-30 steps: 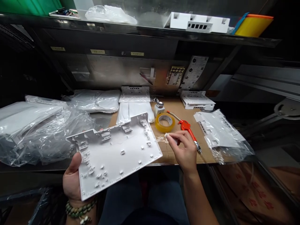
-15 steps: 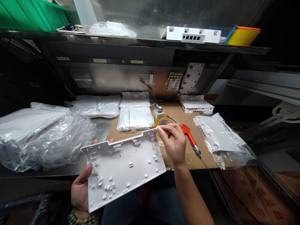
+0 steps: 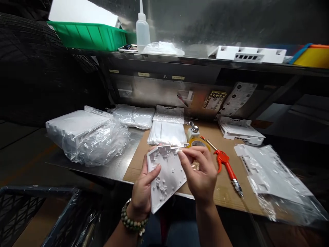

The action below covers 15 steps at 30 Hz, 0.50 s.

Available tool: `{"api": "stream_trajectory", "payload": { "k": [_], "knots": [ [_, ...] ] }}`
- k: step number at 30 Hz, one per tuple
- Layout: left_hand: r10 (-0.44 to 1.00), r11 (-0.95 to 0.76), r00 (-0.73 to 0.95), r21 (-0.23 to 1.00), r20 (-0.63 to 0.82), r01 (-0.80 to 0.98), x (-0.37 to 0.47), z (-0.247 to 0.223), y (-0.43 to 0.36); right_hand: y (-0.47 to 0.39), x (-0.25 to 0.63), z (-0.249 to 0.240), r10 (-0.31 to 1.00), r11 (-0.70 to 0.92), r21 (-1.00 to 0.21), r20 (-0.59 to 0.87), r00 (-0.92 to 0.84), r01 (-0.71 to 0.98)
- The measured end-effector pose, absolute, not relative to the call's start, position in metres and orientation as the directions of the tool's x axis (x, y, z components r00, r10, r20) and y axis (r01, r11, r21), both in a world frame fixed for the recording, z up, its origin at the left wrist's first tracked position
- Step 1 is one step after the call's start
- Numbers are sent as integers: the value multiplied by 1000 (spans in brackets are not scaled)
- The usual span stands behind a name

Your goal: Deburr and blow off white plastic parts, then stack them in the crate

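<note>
A white plastic housing panel (image 3: 168, 175) is tilted in front of me, its inner face with clips and posts turned toward me. My left hand (image 3: 142, 187) grips its left side, thumb lying on the inner face. At the panel's upper right edge, my right hand (image 3: 202, 171) is closed in a pinch; a small white bit shows at the fingertips, too small to name. Just behind the hands lie a yellow tape roll (image 3: 196, 142) and a small bottle with a metal top (image 3: 193, 132). To the right of them rests a red air blow gun (image 3: 224, 161).
Bagged white panels (image 3: 77, 125) stand at the left, flat plastic bags (image 3: 167, 132) at the back. Stacked housings (image 3: 240, 130) and a bagged panel (image 3: 275, 168) lie on the right. A shelf (image 3: 195, 61) overhead holds a green bin (image 3: 87, 36) and a squeeze bottle (image 3: 143, 32).
My view has swung left. The panel has turned more edge-on, and my left hand now has its thumb further over the inner face. My right hand stays pinched at the upper edge.
</note>
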<state>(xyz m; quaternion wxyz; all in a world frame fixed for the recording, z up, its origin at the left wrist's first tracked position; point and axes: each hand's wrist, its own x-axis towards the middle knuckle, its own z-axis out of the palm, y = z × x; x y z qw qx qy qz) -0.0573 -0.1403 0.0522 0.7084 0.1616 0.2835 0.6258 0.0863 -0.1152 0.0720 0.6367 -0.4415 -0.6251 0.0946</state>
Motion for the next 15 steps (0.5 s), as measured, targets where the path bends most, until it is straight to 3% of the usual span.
{"api": "stream_trajectory", "payload": {
  "k": [4, 15],
  "knots": [
    [991, 129, 77, 609, -110, -783, -37, 62, -143, -117, 67, 90, 628, 652, -642, 755, 188, 403],
    [984, 175, 127, 591, -122, -787, -30, 73, -141, -104, 74, 94, 590, 620, -596, 783, 197, 510]
  ]
}}
